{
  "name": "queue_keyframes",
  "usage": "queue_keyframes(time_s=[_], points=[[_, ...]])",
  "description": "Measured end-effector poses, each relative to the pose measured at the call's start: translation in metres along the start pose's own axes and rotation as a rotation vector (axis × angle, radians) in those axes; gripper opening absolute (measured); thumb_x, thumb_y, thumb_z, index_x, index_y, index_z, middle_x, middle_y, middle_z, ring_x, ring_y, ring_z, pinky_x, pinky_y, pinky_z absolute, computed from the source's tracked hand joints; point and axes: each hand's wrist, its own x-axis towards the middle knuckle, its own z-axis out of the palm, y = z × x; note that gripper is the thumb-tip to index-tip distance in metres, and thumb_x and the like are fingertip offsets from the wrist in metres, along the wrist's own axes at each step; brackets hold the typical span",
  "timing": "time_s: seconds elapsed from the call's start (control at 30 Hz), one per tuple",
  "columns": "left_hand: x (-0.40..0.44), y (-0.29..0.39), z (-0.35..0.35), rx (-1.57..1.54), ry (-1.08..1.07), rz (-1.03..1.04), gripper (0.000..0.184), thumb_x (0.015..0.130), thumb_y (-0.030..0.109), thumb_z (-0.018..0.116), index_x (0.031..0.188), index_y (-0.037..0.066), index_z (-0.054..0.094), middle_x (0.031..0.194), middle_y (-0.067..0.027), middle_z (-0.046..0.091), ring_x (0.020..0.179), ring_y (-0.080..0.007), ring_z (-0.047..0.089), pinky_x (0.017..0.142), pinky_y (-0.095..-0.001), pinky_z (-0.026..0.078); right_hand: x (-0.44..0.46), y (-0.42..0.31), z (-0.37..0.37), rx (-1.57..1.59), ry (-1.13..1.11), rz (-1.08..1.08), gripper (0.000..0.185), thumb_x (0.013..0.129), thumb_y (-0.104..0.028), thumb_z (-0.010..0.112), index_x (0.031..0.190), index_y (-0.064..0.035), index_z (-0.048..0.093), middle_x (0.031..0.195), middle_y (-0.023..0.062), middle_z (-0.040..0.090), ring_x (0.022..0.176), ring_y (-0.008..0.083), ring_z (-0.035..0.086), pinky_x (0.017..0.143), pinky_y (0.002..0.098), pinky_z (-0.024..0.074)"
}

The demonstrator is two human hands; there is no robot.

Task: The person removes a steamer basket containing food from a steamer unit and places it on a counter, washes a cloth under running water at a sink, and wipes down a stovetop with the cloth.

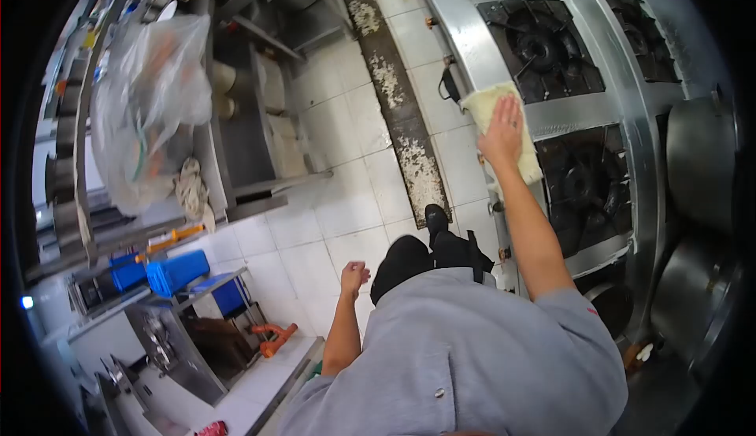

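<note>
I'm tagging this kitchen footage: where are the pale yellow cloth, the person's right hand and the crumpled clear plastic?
Pale yellow cloth [481, 106]: head view, on its upper left part.
Right hand [504, 130]: head view, on the back of it.
Clear plastic [157, 105]: head view, on its crumpled middle.

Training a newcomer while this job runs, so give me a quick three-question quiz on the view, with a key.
1. What lies under the right hand?
2. Multiple choice: that item is resting on
a) the floor
b) the stove
c) the shelf
3. True or false: the left hand is apart from that item.

Key:
1. A pale yellow cloth
2. b
3. True
</note>
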Motion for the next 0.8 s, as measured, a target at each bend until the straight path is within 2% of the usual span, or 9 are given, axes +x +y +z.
queue_keyframes(time_s=[0.13,0.23,0.3,0.37,0.43,0.5,0.57,0.63,0.8], points=[[0.022,0.013,-0.008,0.070,0.004,-0.085,0.019,0.089,0.017,0.052,0.096,0.000,0.054,0.062,-0.0047,0.053,0.051,-0.0128,0.051,0.046,-0.0268,0.045,0.096,-0.027,0.016,-0.012,0.117,-0.052,0.077,0.076,-0.017,0.054,0.140,0.0068,0.018,0.149,0.0232,0.014,0.139,0.0331,0.011,0.113,0.0400,0.0096],[0.046,0.065,0.002,0.160,0.012,-0.111,0.018,0.088,0.015,0.050,0.094,-0.001,0.056,0.059,-0.0029,0.052,0.049,-0.0116,0.049,0.043,-0.0243,0.040,0.162,-0.053,0.006,0.009,0.097,-0.038,0.075,0.077,-0.015,0.050,0.140,0.0068,0.018,0.148,0.0236,0.014,0.140,0.0333,0.011,0.113,0.0399,0.0085],[0.069,0.105,0.009,0.370,-0.060,0.006,0.018,0.086,0.013,0.049,0.091,-0.001,0.058,0.060,-0.0020,0.052,0.049,-0.0105,0.048,0.042,-0.0230,0.037,0.210,-0.069,0.007,0.020,0.093,-0.030,0.079,0.075,-0.017,0.054,0.140,0.0068,0.016,0.149,0.0234,0.013,0.140,0.0335,0.009,0.114,0.0395,0.0077],[0.110,0.135,0.018,0.303,-0.086,0.043,0.020,0.085,0.013,0.047,0.090,-0.001,0.060,0.061,-0.0021,0.053,0.049,-0.0096,0.048,0.041,-0.0229,0.036,0.259,-0.088,0.001,0.017,0.096,-0.024,0.096,0.066,-0.024,0.070,0.139,0.0063,0.018,0.148,0.0230,0.016,0.139,0.0332,0.013,0.113,0.0392,0.0118],[0.161,0.177,0.023,0.300,-0.140,0.117,0.021,0.085,0.014,0.047,0.091,-0.002,0.060,0.062,-0.0026,0.054,0.049,-0.0095,0.047,0.042,-0.0244,0.036,0.311,-0.106,0.002,-0.011,0.073,-0.014,0.097,0.066,-0.026,0.070,0.140,0.0064,0.016,0.148,0.0227,0.015,0.139,0.0331,0.012,0.113,0.0389,0.0115],[0.213,0.217,0.033,0.194,-0.033,0.120,0.024,0.088,0.013,0.042,0.093,-0.003,0.059,0.069,-0.0068,0.059,0.051,-0.0138,0.051,0.043,-0.0277,0.039,0.361,-0.123,0.004,0.074,0.139,-0.045,0.098,0.067,-0.027,0.070,0.140,0.0062,0.015,0.148,0.0227,0.014,0.139,0.0329,0.011,0.113,0.0389,0.0115],[0.278,0.257,0.025,0.172,-0.156,0.311,0.024,0.093,0.015,0.043,0.101,-0.002,0.057,0.078,-0.0099,0.062,0.060,-0.0167,0.058,0.050,-0.0265,0.045,0.407,-0.141,-0.004,0.035,0.085,-0.049,0.098,0.068,-0.028,0.070,0.141,0.0062,0.014,0.148,0.0227,0.013,0.139,0.0329,0.011,0.113,0.0392,0.0114],[0.271,0.376,0.038,0.038,-0.153,0.048,0.021,0.093,0.021,0.051,0.098,0.001,0.055,0.080,-0.0086,0.061,0.070,-0.0162,0.060,0.060,-0.0271,0.048,0.454,-0.160,-0.008,-0.038,0.065,-0.030,0.097,0.068,-0.029,0.069,0.140,0.0069,0.015,0.148,0.0237,0.014,0.139,0.0340,0.012,0.113,0.0398,0.0119],[0.278,0.545,0.052,-0.124,-0.092,0.227,0.022,0.093,0.026,0.054,0.096,0.004,0.055,0.080,-0.0080,0.062,0.069,-0.0159,0.060,0.062,-0.0259,0.048,0.552,-0.194,-0.009,0.030,0.084,-0.024,0.095,0.068,-0.026,0.067,0.140,0.0067,0.015,0.148,0.0239,0.014,0.139,0.0339,0.011,0.113,0.0395,0.0105]])
